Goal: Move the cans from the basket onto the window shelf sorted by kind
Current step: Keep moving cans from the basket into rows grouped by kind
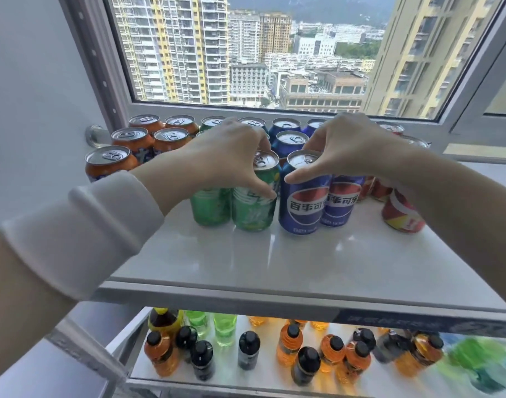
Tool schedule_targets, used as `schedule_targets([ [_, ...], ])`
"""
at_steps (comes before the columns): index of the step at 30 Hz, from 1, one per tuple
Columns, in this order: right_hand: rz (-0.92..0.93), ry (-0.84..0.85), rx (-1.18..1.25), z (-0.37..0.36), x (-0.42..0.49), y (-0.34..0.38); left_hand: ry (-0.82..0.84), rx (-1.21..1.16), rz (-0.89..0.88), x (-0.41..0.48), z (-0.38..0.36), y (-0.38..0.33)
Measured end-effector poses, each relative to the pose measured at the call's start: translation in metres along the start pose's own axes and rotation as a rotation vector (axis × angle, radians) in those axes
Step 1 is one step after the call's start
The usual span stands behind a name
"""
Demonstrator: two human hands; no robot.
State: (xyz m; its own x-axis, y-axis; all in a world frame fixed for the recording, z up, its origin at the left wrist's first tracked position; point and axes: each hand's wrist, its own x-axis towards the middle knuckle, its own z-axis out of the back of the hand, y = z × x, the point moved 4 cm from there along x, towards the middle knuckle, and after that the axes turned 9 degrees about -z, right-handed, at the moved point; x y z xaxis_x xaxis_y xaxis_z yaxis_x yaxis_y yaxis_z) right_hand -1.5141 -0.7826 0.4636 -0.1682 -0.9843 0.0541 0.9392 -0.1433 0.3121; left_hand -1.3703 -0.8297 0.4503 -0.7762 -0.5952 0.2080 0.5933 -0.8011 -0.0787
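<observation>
Orange cans [111, 165] beside, bottles [289, 343] below, left hand [228, 156] grips green can [253, 211], right hand [349, 145] blue can [302, 208]

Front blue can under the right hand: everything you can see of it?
The front blue can looks metal, blue with a red-white-blue round logo and white Chinese lettering, its silver lid and pull tab partly covered. It stands upright on the white window shelf. The right hand has a grip on it from above, thumb on its side, fingers over the rim. A second blue can stands close on its right, a green can on its left.
</observation>
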Motion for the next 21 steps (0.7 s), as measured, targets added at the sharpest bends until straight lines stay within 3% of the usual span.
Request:
schedule_targets([
  [21,0.014,-0.12,-0.17,-0.012,0.033,-0.005,0.062,-0.056,0.008,0.018,-0.015,0.018],
])
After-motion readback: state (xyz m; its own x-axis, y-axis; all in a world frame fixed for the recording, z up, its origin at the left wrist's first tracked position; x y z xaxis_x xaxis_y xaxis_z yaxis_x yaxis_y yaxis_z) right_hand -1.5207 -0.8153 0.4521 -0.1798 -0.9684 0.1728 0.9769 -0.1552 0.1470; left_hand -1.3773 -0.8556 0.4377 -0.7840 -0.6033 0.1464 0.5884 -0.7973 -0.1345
